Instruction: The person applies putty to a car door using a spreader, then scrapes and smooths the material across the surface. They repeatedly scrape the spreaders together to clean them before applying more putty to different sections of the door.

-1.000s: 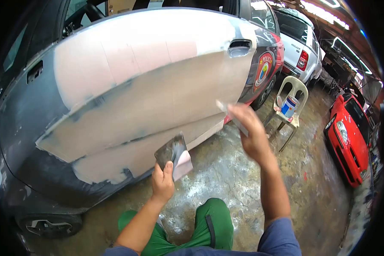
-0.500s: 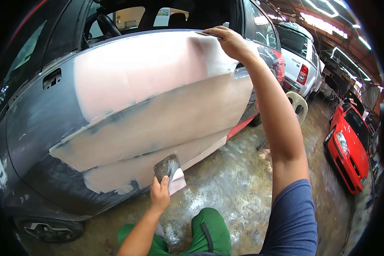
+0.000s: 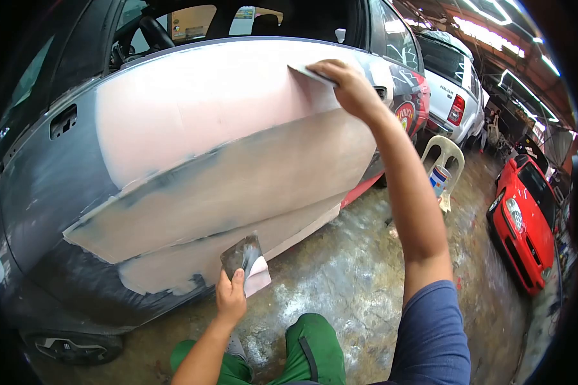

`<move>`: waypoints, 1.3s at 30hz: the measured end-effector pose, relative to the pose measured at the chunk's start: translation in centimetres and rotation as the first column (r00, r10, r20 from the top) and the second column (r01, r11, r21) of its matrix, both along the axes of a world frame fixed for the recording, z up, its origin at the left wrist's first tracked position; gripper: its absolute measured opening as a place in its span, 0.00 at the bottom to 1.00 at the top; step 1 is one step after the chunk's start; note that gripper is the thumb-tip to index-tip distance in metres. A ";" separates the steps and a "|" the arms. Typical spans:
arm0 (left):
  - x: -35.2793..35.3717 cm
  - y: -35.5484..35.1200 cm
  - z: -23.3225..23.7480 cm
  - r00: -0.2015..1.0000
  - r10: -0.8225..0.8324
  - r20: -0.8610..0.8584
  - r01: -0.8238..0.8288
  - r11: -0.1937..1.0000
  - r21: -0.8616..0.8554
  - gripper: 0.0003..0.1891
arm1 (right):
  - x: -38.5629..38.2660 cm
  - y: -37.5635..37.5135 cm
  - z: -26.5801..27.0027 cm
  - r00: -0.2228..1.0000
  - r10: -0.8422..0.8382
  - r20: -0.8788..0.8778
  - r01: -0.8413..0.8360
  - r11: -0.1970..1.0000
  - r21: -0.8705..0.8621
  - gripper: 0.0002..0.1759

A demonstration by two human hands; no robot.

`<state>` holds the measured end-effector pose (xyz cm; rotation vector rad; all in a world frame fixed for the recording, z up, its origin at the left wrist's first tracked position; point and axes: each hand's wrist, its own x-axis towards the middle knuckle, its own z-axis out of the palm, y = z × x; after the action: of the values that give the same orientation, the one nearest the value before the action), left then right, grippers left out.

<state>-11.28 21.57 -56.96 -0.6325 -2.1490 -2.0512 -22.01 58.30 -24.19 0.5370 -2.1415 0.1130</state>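
My right hand (image 3: 350,86) grips a thin dark spreader (image 3: 311,75) whose edge lies against the upper part of the car door (image 3: 29,186). Pale pink filler (image 3: 180,122) covers that upper area, and tan filler (image 3: 257,170) spreads over the panel below it. Low in front of the door, my left hand (image 3: 231,296) holds a dark flat plate (image 3: 241,255) by its lower edge. A lump of pink filler (image 3: 258,276) sits on the plate's right corner.
A pale plastic chair (image 3: 453,149) stands right of the door with a paint can (image 3: 438,179) on it. Behind it is a white pickup (image 3: 443,96). A red car (image 3: 525,221) is parked at the right. The concrete floor (image 3: 308,269) looks stained.
My right hand has moved down from the door's top edge with the spreader. My left hand and the plate have shifted slightly left. The paint can has come into sight.
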 end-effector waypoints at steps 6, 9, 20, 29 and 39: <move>0.1 0.0 0.7 1.000 -0.024 -0.017 0.024 1.000 -0.007 0.19 | 5.0 -0.9 -10.2 0.978 -0.187 -0.092 0.188 0.982 0.007 0.32; 0.3 0.5 0.3 0.999 -0.030 -0.013 0.030 0.999 -0.010 0.18 | 7.0 -1.2 -11.3 0.960 -0.269 -0.074 0.274 0.959 0.067 0.32; 0.9 1.0 1.2 0.998 -0.019 -0.065 0.018 1.000 -0.019 0.18 | 0.8 2.2 3.6 0.984 -0.177 0.016 0.178 0.980 -0.085 0.26; 0.3 0.9 0.3 0.996 0.040 -0.083 -0.043 0.999 -0.032 0.19 | -3.3 1.7 5.0 0.970 -0.234 0.071 0.237 0.971 -0.038 0.31; -0.4 -1.6 -0.5 1.000 0.010 0.020 -0.008 0.995 -0.097 0.19 | 1.1 1.5 -4.2 0.983 -0.133 -0.123 0.128 0.991 -0.041 0.27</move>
<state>-11.72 19.96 -57.43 -0.6144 -2.2702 -1.9680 -20.92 59.83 -28.38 0.3737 -2.0418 0.0397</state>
